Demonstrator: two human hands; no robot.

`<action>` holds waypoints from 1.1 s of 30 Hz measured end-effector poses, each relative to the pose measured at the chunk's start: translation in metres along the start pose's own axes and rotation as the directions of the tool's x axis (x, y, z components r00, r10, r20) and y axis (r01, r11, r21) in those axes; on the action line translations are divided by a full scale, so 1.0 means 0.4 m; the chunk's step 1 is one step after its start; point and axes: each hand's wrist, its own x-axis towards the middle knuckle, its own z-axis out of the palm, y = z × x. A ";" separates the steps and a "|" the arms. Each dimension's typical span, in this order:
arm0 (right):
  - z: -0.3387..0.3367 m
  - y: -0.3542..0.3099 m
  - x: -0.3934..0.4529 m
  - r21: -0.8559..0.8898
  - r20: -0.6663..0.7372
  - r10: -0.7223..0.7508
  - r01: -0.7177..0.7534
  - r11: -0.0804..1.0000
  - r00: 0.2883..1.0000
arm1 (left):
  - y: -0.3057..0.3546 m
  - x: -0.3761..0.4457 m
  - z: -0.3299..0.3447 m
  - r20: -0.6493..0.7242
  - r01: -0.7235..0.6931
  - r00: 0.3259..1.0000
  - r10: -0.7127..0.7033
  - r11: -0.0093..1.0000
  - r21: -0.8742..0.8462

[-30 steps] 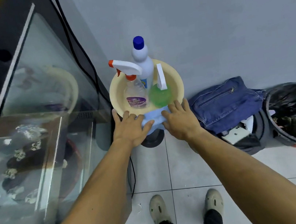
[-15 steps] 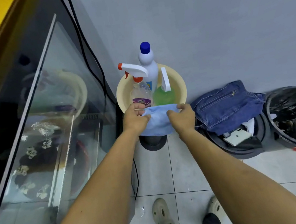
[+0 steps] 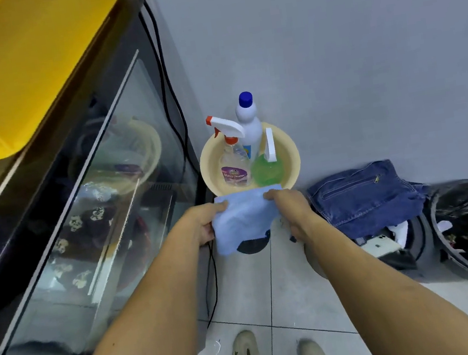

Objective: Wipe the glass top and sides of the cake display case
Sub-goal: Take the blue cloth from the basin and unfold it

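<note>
Currently both hands pinch the blue cloth [image 3: 244, 221] at center frame, left hand [image 3: 206, 224] and right hand [image 3: 290, 210] each gripping 1 upper corner, cloth hanging just in front of the cream basin [image 3: 289, 150]. Risk: lifted dry, it only smears the display case glass [image 3: 91, 229] at left. A trailing edge could tip the glass cleaner bottle [image 3: 234, 165].

Blue cloth [image 3: 244, 221] beside glass case [image 3: 88, 229]
</note>
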 end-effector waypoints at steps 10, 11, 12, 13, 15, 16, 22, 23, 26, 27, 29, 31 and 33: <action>-0.003 -0.149 -0.122 -0.078 0.278 -0.376 0.411 0.908 0.884 | 0.055 -0.262 -0.017 -0.362 -0.574 0.759 0.541 0.819 0.020; 0.000 -0.170 -0.143 -0.057 0.312 -0.390 0.427 0.903 0.867 | 0.056 -0.295 -0.025 -0.386 -0.605 0.733 0.561 0.796 0.007; 0.003 -0.191 -0.163 -0.030 0.340 -0.421 0.457 0.889 0.841 | 0.058 -0.328 -0.034 -0.412 -0.636 0.703 0.580 0.772 0.001; 0.007 -0.210 -0.184 0.001 0.376 -0.467 0.503 0.864 0.801 | 0.059 -0.364 -0.041 -0.443 -0.665 0.669 0.597 0.747 0.004; 0.017 -0.249 -0.229 0.060 0.425 -0.563 0.599 0.799 0.709 | 0.071 -0.439 -0.054 -0.493 -0.712 0.608 0.623 0.702 0.008; 0.023 -0.269 -0.257 0.090 0.443 -0.598 0.631 0.771 0.668 | 0.079 -0.473 -0.063 -0.512 -0.736 0.579 0.634 0.677 0.008; 0.068 -0.360 -0.394 0.211 0.544 -0.638 0.647 0.733 0.545 | 0.114 -0.705 -0.098 -0.577 -0.831 0.339 0.743 0.524 0.186; 0.071 -0.372 -0.412 0.237 0.570 -0.639 0.642 0.730 0.516 | 0.117 -0.736 -0.107 -0.557 -0.829 0.280 0.782 0.490 0.271; 0.081 -0.403 -0.456 0.244 0.652 -0.654 0.711 0.659 0.384 | 0.128 -0.811 -0.145 -0.428 -0.735 0.172 0.887 0.405 0.545; 0.086 -0.414 -0.471 0.220 0.673 -0.651 0.744 0.631 0.352 | 0.131 -0.836 -0.160 -0.387 -0.705 0.159 0.908 0.379 0.599; 0.099 -0.435 -0.503 0.169 0.732 -0.607 0.781 0.602 0.310 | 0.132 -0.890 -0.181 -0.369 -0.638 0.159 0.916 0.380 0.669; 0.118 -0.450 -0.533 0.143 0.798 -0.531 0.765 0.628 0.286 | 0.130 -0.938 -0.205 -0.398 -0.581 0.153 0.905 0.408 0.705; 0.134 -0.459 -0.569 0.142 0.829 -0.499 0.770 0.622 0.250 | 0.122 -0.981 -0.229 -0.420 -0.521 0.152 0.895 0.434 0.735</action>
